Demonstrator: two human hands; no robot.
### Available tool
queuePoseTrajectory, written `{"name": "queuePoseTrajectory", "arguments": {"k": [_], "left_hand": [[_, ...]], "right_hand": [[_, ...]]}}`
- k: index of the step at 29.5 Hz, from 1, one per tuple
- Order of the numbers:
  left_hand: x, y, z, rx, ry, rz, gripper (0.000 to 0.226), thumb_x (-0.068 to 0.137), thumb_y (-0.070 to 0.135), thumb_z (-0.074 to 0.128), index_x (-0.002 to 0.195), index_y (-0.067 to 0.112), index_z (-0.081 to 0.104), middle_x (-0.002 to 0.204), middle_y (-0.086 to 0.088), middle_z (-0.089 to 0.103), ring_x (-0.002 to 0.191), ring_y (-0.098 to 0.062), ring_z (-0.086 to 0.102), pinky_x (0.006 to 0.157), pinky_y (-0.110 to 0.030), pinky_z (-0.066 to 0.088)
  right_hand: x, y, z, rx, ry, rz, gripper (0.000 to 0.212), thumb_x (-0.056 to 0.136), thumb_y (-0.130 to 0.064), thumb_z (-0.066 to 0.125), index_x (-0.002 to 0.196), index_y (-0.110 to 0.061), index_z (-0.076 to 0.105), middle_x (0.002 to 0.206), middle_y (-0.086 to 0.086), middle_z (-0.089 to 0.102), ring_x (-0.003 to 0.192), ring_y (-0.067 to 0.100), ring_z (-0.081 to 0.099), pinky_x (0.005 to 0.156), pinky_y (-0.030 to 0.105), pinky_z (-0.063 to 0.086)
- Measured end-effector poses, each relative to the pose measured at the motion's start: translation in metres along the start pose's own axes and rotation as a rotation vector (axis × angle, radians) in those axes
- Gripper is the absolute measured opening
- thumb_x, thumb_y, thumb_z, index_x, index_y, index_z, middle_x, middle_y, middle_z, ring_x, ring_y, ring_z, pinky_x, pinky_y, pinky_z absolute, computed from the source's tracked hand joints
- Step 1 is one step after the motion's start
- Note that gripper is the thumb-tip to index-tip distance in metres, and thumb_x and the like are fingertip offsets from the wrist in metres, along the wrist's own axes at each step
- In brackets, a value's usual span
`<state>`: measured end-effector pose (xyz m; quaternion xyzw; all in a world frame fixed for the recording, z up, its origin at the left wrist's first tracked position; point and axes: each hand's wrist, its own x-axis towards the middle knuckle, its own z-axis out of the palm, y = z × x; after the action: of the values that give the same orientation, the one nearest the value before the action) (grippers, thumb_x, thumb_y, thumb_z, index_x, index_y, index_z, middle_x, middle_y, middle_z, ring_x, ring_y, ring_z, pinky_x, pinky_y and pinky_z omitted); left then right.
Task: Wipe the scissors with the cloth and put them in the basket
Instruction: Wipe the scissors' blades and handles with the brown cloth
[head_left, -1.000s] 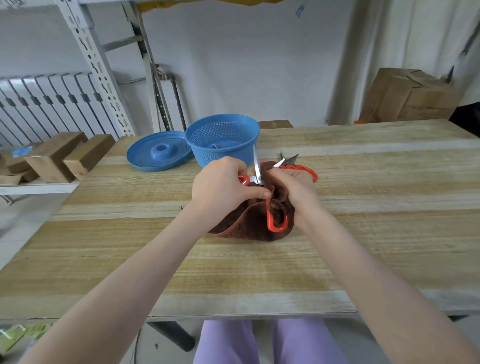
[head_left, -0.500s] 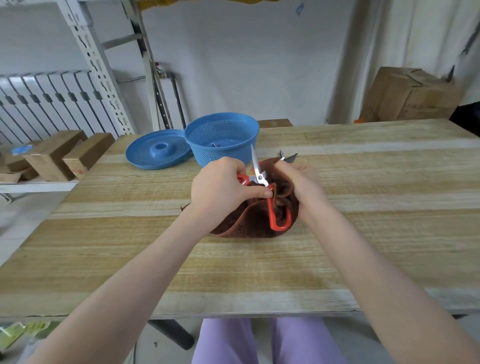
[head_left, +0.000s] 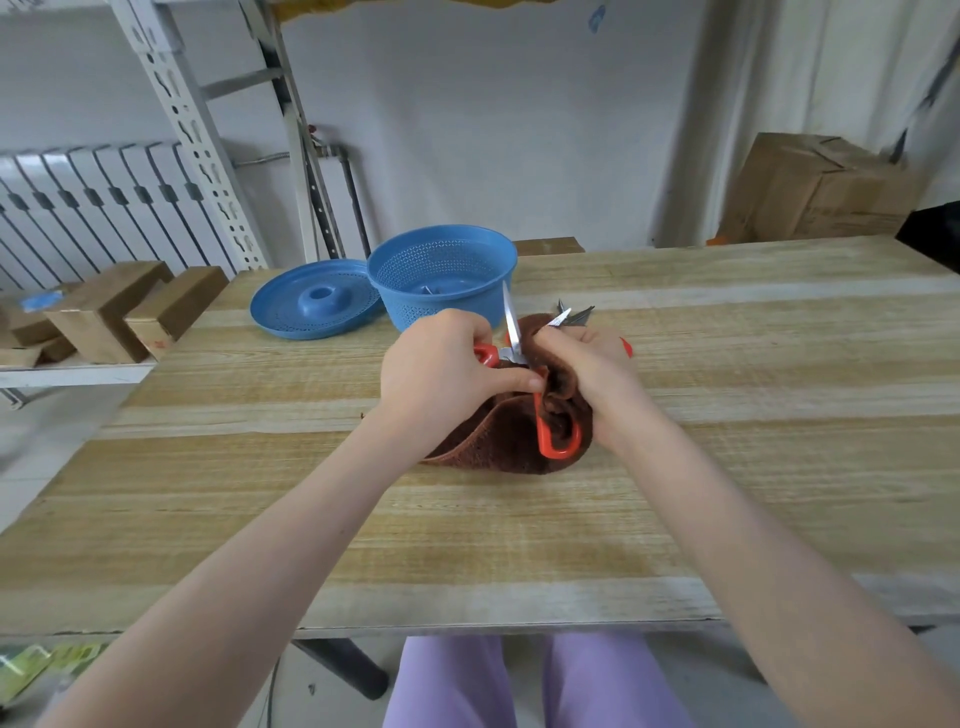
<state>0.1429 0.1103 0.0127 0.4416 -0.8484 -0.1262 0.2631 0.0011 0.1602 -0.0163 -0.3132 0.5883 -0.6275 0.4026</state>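
Red-handled scissors (head_left: 557, 441) stand opened above the wooden table, one silver blade (head_left: 511, 325) pointing up toward the blue mesh basket (head_left: 441, 278). My left hand (head_left: 441, 371) grips the scissors by the upper red handle, thumb near the pivot. My right hand (head_left: 592, 371) holds the brown cloth (head_left: 498, 441) bunched around the other blade. The cloth's lower part drapes onto the table. Behind my right hand lie more scissors (head_left: 574, 315): metal tips and a bit of red handle show.
The basket's blue lid (head_left: 314, 306) lies left of it. Wooden blocks (head_left: 130, 306) sit on a shelf at the left, with a radiator and metal racking behind. A cardboard box (head_left: 815, 187) stands at the back right. The table's front edge (head_left: 493, 618) is near my lap.
My right hand with the cloth slid up along the blade toward the pivot, then shifted slightly. The left hand kept its hold on the handle. The scissors behind became more hidden.
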Motion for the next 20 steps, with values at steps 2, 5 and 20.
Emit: {"name": "queuePoseTrajectory", "arguments": {"k": [2, 5, 20], "left_hand": [[0.000, 0.001, 0.000, 0.012, 0.003, 0.011, 0.061, 0.053, 0.068, 0.076, 0.056, 0.018, 0.040, 0.052, 0.007, 0.042, 0.051, -0.014, 0.040, 0.049, -0.031, 0.034], [0.002, 0.002, -0.001, 0.036, 0.004, 0.015, 0.062, 0.054, 0.068, 0.075, 0.056, 0.019, 0.036, 0.052, 0.007, 0.039, 0.051, -0.013, 0.038, 0.049, -0.031, 0.031], [0.006, -0.007, -0.008, 0.026, 0.001, -0.013, 0.065, 0.052, 0.065, 0.079, 0.054, 0.019, 0.034, 0.050, 0.008, 0.036, 0.048, -0.011, 0.036, 0.048, -0.028, 0.025]], "right_hand": [[0.000, 0.000, 0.001, 0.040, 0.039, -0.025, 0.031, 0.081, -0.014, 0.069, 0.084, 0.016, 0.063, 0.058, 0.012, 0.053, 0.044, 0.016, 0.050, 0.044, 0.022, 0.045], [0.000, 0.001, 0.006, 0.156, 0.077, -0.021, 0.020, 0.082, -0.013, 0.069, 0.080, 0.007, 0.067, 0.059, 0.011, 0.052, 0.039, 0.014, 0.049, 0.041, 0.020, 0.041], [-0.002, 0.003, 0.012, 0.097, -0.040, -0.040, 0.024, 0.089, -0.013, 0.067, 0.067, -0.004, 0.069, 0.062, 0.014, 0.062, 0.055, 0.022, 0.060, 0.060, 0.035, 0.056]]}}
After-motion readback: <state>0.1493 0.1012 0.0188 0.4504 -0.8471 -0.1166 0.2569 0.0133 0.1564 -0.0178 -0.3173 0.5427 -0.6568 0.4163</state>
